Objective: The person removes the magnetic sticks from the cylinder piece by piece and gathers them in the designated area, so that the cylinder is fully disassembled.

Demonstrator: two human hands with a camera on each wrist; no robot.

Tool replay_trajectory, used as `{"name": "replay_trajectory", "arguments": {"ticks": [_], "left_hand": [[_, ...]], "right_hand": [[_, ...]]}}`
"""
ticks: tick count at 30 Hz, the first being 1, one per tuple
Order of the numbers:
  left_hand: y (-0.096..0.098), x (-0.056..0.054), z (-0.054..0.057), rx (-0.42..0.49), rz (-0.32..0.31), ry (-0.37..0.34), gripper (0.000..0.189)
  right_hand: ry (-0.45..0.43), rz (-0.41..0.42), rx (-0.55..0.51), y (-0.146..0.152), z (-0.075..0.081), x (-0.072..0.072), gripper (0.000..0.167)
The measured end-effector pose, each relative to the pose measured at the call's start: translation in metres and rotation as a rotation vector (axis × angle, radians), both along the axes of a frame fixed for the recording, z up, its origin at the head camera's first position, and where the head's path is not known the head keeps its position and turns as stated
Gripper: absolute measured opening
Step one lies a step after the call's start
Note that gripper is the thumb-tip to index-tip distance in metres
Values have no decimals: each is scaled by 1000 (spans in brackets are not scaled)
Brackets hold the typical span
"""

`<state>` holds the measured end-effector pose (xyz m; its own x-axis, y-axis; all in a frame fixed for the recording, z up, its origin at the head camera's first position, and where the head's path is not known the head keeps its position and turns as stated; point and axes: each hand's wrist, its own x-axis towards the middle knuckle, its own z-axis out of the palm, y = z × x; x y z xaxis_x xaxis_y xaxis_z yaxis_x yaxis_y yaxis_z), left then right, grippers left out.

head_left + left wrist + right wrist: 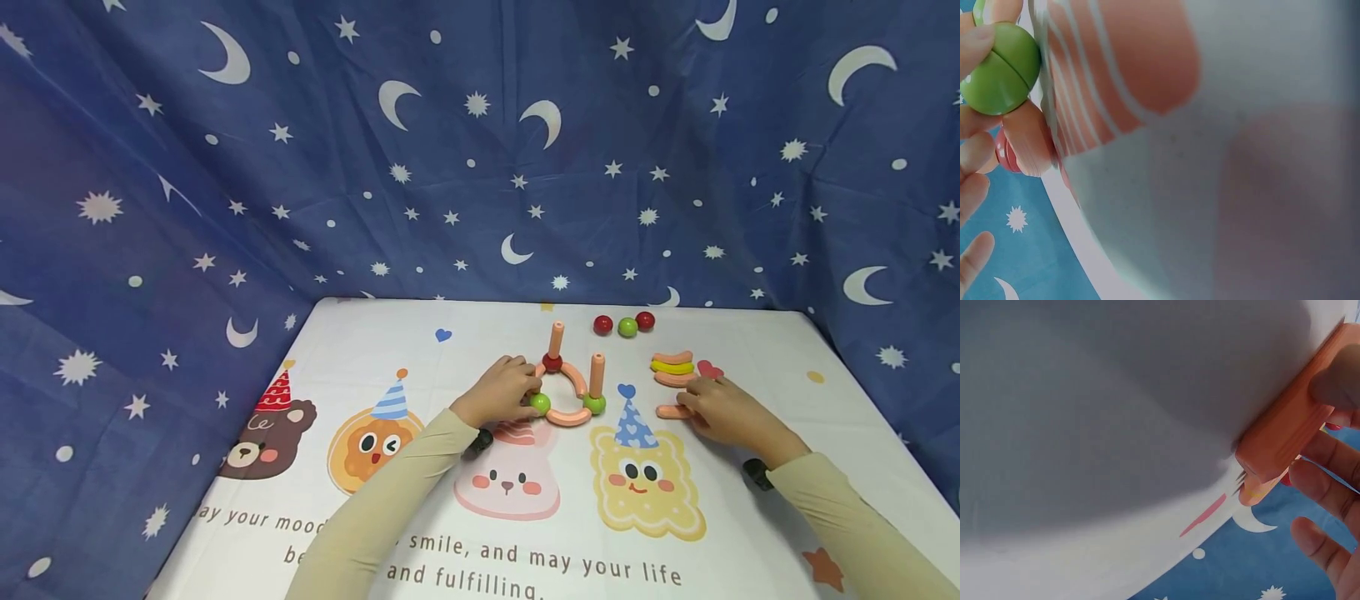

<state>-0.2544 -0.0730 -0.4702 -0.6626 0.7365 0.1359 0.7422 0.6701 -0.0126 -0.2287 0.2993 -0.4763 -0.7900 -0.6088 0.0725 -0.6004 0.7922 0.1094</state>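
Observation:
At the near-left corner of a ring of balls and curved peach rods, my left hand (pixel 501 390) holds a green ball (pixel 540 405). Its thumb lies on the ball (pixel 1004 72) in the left wrist view. One curved rod (pixel 567 417) runs from this ball to a second green ball (pixel 594 404); an upright peach rod (pixel 597 375) stands on that one. Another upright rod (pixel 557 340) rises from a red ball (pixel 552 363) at the back. To the right, my right hand (pixel 735 421) pinches a straight peach rod (pixel 1291 419) lying low over the tabletop.
Beyond my right hand lie two curved peach rods (pixel 673 380) with a yellow curved rod (pixel 671 367) between them. Farther back, a loose green ball (pixel 627 327) sits between two red balls (pixel 603 325). A blue curtain (pixel 465 217) hangs behind the printed white tabletop (pixel 375 342).

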Motion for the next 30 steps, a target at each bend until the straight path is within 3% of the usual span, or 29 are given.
{"name": "replay_trajectory", "arguments": {"ticks": [7,16,22,30], "left_hand": [[-1,-1,-1,0,1,-1,24],[-1,-3,-2,8,-1,2,24],[-1,-3,-4,2,4,0,22],[-1,-2,-3,4,7,-11,23]], "right_hand": [[-20,-4,8,-1,4,2,24],[-5,-34,20,15,4,-5,25],[13,-95,35,40,9,-13,24],[-90,-211,54,73,10,-29,21]]}}
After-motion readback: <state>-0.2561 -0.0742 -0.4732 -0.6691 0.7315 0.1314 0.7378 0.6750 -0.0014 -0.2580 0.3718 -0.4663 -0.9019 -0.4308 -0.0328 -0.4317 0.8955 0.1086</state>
